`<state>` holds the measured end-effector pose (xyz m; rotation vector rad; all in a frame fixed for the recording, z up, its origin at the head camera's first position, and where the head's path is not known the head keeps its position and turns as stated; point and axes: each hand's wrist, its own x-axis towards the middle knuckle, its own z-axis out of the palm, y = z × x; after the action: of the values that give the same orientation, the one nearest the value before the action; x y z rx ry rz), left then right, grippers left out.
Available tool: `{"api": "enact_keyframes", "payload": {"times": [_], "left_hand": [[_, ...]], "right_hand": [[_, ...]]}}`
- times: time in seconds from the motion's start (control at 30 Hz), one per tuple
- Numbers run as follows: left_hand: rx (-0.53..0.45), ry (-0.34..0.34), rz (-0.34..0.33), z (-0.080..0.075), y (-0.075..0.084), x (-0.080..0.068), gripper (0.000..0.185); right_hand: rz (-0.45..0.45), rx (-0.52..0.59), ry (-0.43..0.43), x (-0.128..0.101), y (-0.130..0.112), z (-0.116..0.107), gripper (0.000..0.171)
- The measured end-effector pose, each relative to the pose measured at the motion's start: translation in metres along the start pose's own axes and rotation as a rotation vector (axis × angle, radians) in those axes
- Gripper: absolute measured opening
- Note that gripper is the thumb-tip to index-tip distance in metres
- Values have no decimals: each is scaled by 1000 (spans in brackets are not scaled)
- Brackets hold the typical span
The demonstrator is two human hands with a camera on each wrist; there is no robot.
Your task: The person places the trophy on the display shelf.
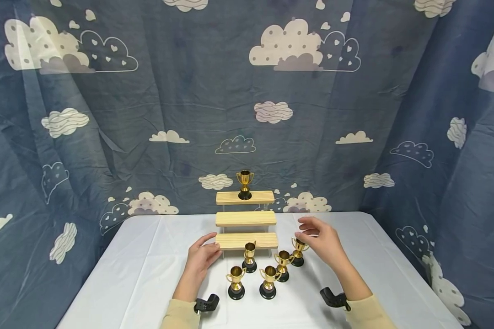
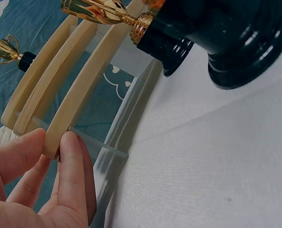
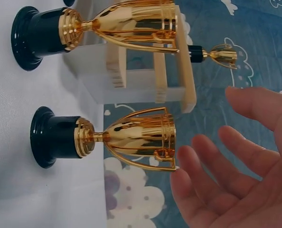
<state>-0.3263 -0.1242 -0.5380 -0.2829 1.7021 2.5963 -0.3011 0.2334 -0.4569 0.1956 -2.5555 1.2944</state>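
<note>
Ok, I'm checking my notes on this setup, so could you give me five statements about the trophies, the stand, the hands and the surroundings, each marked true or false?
1. A gold trophy stands on the top board of the three-tier display stand. True.
2. Every trophy is on the stand. False: five others stand on the white tablecloth.
3. Each trophy has a black base. True.
4. Both hands are gripping trophies. False: the left hand pinches the end of the bottom board; the right hand is open, close to the rightmost trophy, and whether a fingertip touches it is hard to tell.
5. Cloud prints show on the blue backdrop. True.
</note>
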Motion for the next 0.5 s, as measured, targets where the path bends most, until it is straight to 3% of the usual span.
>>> {"api": "enact_keyframes", "payload": {"times": [0.5], "left_hand": [[2,6,0,1,-1,1,54]], "right_hand": [[33,-45,-74,0,13,5,43]]}}
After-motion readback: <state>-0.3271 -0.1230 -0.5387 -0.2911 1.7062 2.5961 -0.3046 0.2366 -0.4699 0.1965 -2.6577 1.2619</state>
